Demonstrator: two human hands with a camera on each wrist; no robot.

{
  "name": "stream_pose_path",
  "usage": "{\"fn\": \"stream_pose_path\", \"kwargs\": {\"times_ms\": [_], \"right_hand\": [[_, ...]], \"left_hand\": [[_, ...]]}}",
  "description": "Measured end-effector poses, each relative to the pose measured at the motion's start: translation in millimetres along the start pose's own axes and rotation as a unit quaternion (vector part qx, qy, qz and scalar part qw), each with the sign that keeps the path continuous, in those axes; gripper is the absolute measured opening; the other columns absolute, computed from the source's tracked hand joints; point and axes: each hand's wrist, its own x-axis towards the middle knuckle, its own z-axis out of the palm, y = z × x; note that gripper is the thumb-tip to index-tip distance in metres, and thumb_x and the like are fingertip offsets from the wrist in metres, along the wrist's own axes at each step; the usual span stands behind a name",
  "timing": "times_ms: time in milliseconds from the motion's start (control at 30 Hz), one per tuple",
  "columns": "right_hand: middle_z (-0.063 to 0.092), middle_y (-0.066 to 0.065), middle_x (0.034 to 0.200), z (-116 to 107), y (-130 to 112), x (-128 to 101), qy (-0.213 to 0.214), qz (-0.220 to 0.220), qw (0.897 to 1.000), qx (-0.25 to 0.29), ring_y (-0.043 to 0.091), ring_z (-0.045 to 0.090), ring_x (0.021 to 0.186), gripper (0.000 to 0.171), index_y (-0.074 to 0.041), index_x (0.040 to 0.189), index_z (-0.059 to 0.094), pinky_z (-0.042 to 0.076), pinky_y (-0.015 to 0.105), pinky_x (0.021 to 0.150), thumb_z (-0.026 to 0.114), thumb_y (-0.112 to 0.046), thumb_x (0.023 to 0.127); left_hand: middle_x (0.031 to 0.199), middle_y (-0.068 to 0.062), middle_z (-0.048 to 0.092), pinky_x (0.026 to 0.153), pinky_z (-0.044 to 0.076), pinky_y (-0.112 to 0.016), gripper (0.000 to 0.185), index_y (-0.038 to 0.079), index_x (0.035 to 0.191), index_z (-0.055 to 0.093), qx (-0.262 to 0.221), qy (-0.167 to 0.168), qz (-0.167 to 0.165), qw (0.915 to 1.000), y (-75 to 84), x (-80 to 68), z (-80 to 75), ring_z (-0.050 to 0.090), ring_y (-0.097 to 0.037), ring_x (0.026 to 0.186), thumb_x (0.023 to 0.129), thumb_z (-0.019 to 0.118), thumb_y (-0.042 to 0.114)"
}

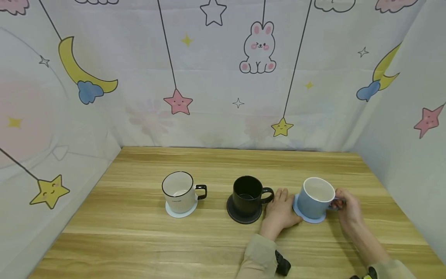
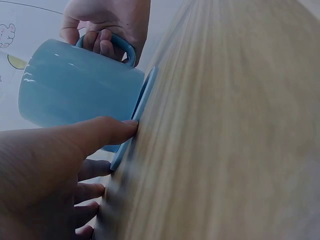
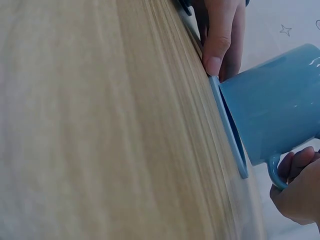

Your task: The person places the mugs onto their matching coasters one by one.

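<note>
A light blue mug (image 1: pixel 314 199) stands over a blue round coaster (image 1: pixel 313 220) on the right of the table. My right hand (image 1: pixel 348 207) grips the mug's handle, fingers curled through it. A narrow dark gap shows between mug base and coaster (image 3: pixel 231 131) in the right wrist view. My left hand (image 1: pixel 281 211) lies low at the coaster's left side, fingers spread forward; its thumb and forefinger touch the coaster's edge (image 2: pixel 150 82). Close left of that hand is a black mug (image 1: pixel 246 197) on a black coaster (image 1: pixel 244 220), its handle right by the fingers.
Farther left, a white mug (image 1: pixel 179 193) with a black rim and handle stands on a pale coaster (image 1: pixel 181 214). The wooden table (image 1: pixel 146 240) is enclosed at the back and sides by a printed white cloth (image 1: pixel 216 62).
</note>
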Motion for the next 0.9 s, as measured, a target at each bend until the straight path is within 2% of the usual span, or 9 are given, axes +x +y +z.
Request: {"fn": "stream_pose_path", "kwargs": {"times_ms": [267, 633, 900], "right_hand": [[0.018, 0.005, 0.060, -0.5, 3.4, 0.8, 0.011, 0.011, 1.000, -0.003, 0.023, 0.019, 0.059, 0.043, -0.013, 0.055, 0.032, 0.015, 0.037, 0.062, 0.020, 0.005, 0.092], [0.018, 0.005, 0.060, -4.3, 3.1, 1.2, -0.006, 0.028, 1.000, 0.009, 0.025, 0.014, 0.061, 0.044, -0.014, 0.054, 0.032, 0.013, 0.036, 0.062, 0.018, 0.004, 0.092], [0.019, 0.004, 0.061, -8.3, 3.7, 2.6, -0.022, 0.047, 0.999, 0.009, 0.024, 0.016, 0.061, 0.046, -0.017, 0.056, 0.041, 0.020, 0.033, 0.058, 0.021, 0.003, 0.093]], "left_hand": [[0.157, 0.006, 0.032, 0.108, 0.040, -0.040, 0.075, 0.030, 0.143, 0.045, -0.004, 0.001, -0.004, 1.0000, -0.4, 0.4, 0.7, 0.024, -0.013, 0.148, 0.076, 0.075, 0.049], [0.157, 0.006, 0.031, 0.108, 0.040, -0.039, 0.076, 0.031, 0.143, 0.045, 0.000, 0.000, -0.006, 1.0000, 0.5, 1.8, 1.2, 0.023, -0.013, 0.148, 0.077, 0.075, 0.050], [0.157, 0.006, 0.031, 0.109, 0.039, -0.039, 0.075, 0.030, 0.144, 0.044, 0.001, -0.001, -0.007, 1.0000, -1.3, 1.5, 1.1, 0.023, -0.014, 0.148, 0.078, 0.074, 0.050]]}}
